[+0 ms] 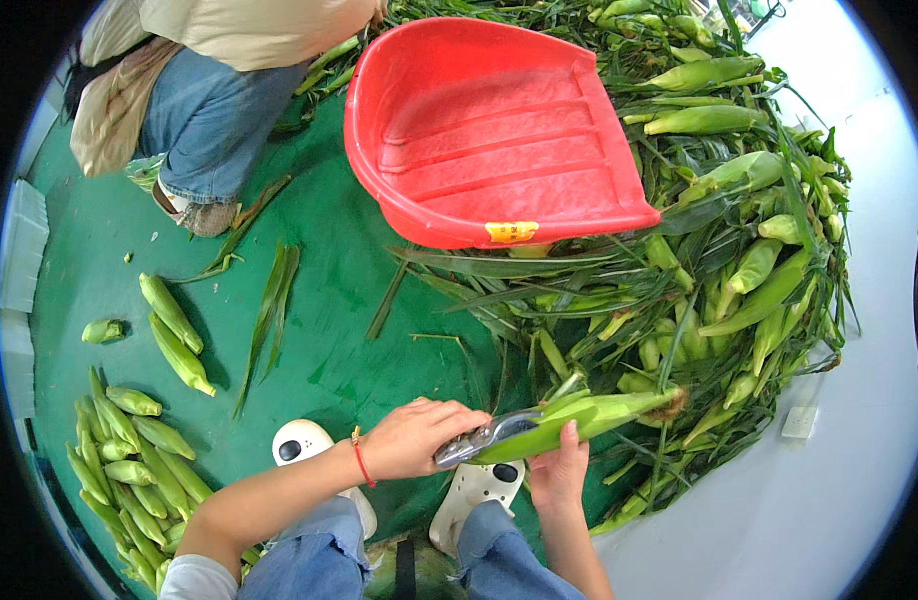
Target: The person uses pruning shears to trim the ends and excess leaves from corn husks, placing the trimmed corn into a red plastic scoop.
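- The green-husked corn ear (pixel 604 412) is on the near side of the red plastic scoop (pixel 499 140), well apart from it, its silk end pointing right.
- The left hand (pixel 419 438) is closed round a metal cutter (pixel 494 434) at the ear's butt; whether the blades bite, I cannot tell.
- The right hand (pixel 559 480) grips the ear from below, thumb and fingers against the husk.
- The likeliest trouble is a nick: the right thumb sits close to the cutter, and a slip on smooth husk could carry the blade there.
- The ear could also twist loose, its long silk end being unsupported.
- The scoop lies tilted, its ribbed inside in view; leafy corn (pixel 704 120) heaps to its right and might shift it if disturbed.
- White crates (pixel 23 235) stand far left of the scoop; their contents cannot be made out.
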Available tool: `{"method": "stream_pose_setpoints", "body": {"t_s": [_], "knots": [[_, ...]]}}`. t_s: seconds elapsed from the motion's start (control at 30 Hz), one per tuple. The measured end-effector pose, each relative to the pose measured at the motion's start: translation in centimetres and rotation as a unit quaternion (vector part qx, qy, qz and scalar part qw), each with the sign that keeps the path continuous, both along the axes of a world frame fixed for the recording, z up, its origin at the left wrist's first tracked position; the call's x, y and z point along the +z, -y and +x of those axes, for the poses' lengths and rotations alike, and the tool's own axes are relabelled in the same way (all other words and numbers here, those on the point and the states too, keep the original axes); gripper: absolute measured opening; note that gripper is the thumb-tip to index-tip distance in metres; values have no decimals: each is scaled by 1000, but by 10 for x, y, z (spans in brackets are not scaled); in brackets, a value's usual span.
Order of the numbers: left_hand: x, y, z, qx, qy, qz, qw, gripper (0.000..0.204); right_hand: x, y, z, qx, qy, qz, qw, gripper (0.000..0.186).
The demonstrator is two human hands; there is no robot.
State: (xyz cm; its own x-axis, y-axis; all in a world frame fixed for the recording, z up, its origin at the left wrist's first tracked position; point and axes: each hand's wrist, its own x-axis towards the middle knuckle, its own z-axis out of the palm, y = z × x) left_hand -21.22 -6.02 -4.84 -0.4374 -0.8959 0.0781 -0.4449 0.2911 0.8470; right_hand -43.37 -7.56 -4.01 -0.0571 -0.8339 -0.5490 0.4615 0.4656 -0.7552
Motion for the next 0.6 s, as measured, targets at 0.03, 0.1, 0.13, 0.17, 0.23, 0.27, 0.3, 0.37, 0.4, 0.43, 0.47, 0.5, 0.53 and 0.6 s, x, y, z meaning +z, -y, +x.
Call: {"method": "stream_pose_setpoints", "body": {"t_s": [0.03, 0.1, 0.13, 0.17, 0.23, 0.27, 0.3, 0.37, 0.4, 0.43, 0.47, 0.5, 0.53, 0.6], "knots": [[-1, 1, -1, -21, 13, -5, 1000, 53, -4, 2, -1, 2, -7, 1, 1000, 44], [-2, 1, -2, -44, 62, -25, 997, 51, -6, 9, 0, 15, 0, 46, 999, 46], [-4, -1, -2, -27, 62, -29, 997, 51, -9, 12, 1, 24, 19, 70, 997, 50], [-8, -2, -3, -10, 63, -34, 997, 51, -6, 12, 4, 50, 20, 76, 996, 50], [-10, 0, -2, 16, 38, -45, 998, 54, -8, 9, 6, 80, -4, 42, 996, 53], [-8, 2, 1, 26, -3, 33, 999, 54, -10, 8, 5, 98, -14, 19, 995, 57], [-5, 2, 5, 35, -43, 111, 992, 54, -11, 9, 0, 158, -19, 22, 987, 61], [-10, -4, 16, 73, -149, 222, 961, 57, -13, 16, -13, 279, -21, 21, 960, 68], [-17, -10, 22, 92, -193, 267, 940, 59, -14, 23, -23, 369, -61, 53, 926, 66], [-24, -13, 24, 106, -240, 309, 914, 60, -19, 28, -34, 434, -223, 45, 872, 58], [-29, -13, 23, 117, -285, 348, 886, 62, -24, 31, -46, 480, -381, 36, 790, 52], [-33, -15, 21, 128, -298, 359, 875, 63, -40, 22, -62, 438, -666, -205, 568, 47], [-34, -19, 21, 143, -283, 326, 891, 64, -38, 23, -63, 406, -646, -172, 623, 46], [-24, -22, 22, 136, -180, 305, 925, 63, -29, 22, -47, 308, -348, -44, 884, 45]]}}
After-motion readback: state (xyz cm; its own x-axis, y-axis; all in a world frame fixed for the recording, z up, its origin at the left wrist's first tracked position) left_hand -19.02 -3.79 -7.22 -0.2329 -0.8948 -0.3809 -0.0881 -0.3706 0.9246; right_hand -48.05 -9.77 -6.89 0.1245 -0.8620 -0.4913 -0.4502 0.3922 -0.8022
